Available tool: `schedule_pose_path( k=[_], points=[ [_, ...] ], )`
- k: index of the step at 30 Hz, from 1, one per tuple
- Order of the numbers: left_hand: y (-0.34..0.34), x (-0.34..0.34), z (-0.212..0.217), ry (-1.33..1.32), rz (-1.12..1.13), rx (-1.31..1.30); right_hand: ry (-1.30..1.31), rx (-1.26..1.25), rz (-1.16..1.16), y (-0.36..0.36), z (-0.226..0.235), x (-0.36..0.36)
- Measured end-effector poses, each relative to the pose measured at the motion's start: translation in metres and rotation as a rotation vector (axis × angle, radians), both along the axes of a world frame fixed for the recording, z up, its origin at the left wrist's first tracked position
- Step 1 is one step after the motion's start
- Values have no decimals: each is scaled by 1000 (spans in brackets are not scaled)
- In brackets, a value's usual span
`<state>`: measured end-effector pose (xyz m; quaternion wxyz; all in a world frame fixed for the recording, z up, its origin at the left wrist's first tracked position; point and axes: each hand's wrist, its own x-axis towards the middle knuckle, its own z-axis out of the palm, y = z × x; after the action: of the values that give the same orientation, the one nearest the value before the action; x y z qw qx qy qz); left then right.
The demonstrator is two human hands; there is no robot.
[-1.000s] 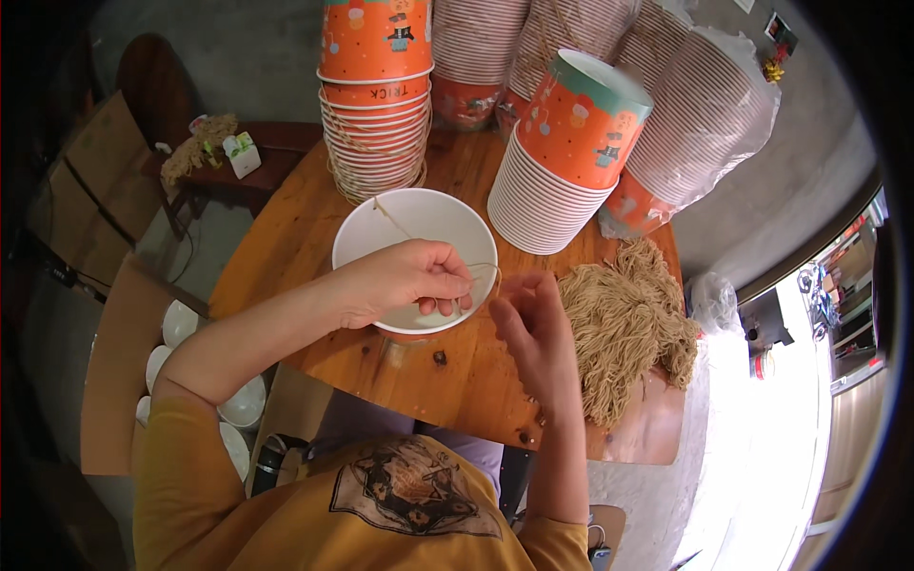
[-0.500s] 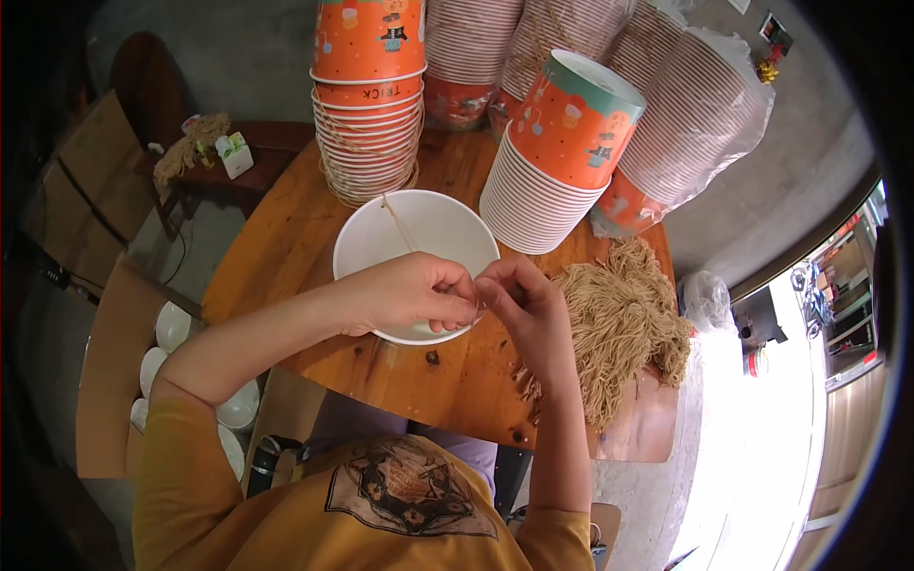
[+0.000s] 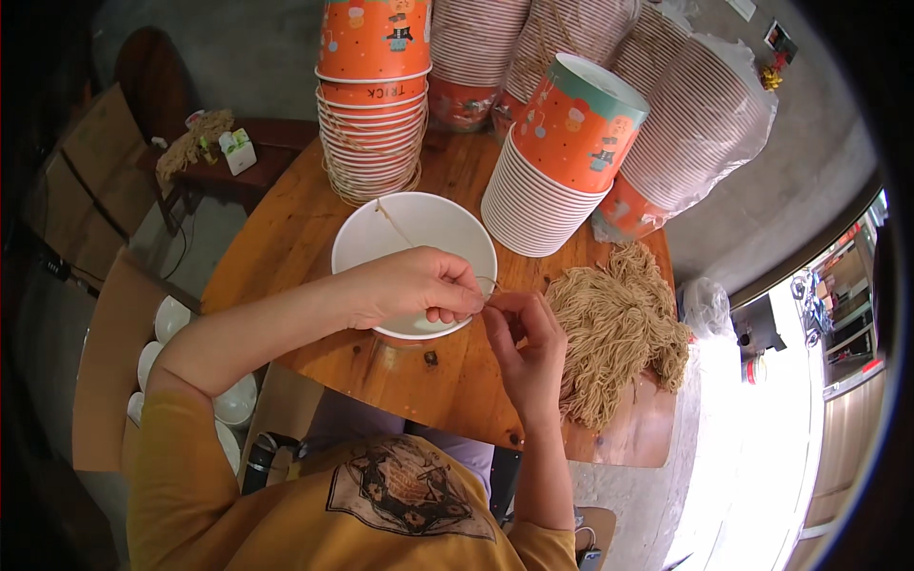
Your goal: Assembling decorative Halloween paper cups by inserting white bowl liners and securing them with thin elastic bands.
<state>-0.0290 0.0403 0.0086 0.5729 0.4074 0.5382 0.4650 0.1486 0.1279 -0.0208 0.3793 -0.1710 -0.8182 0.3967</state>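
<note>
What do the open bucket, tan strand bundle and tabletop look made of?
Open bucket: probably coated paperboard, given its smooth, faintly glossy white wall; plastic not ruled out.
Tan strand bundle: matte fibre cord, by its many loose, thin strands; which fibre, can't tell.
Tabletop: wood, seemingly varnished, judging by grain, dark knots and soft sheen.

The left hand (image 3: 419,287) pinches string (image 3: 488,280) over the tub's (image 3: 443,228) rim, the right hand (image 3: 529,347) just beside it, yarn (image 3: 617,333) nearby.

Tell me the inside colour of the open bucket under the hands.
The bucket is white inside; the head view shows it best.
</note>
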Motion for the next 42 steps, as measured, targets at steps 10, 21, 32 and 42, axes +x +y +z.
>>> schedule_pose_path(
  k=[10,21,32,42],
  points=[
    [1,1,7,-197,13,-192,67,196,-111,-30,-7,-7],
    [-4,-3,1,-224,1,-41,160,-288,-81,-11,-16,3],
    [-8,11,7,291,30,162,-14,-118,-123,-17,-5,-2],
    [-12,6,8,493,10,187,-30,-128,-114,-19,-2,-2]
  ],
)
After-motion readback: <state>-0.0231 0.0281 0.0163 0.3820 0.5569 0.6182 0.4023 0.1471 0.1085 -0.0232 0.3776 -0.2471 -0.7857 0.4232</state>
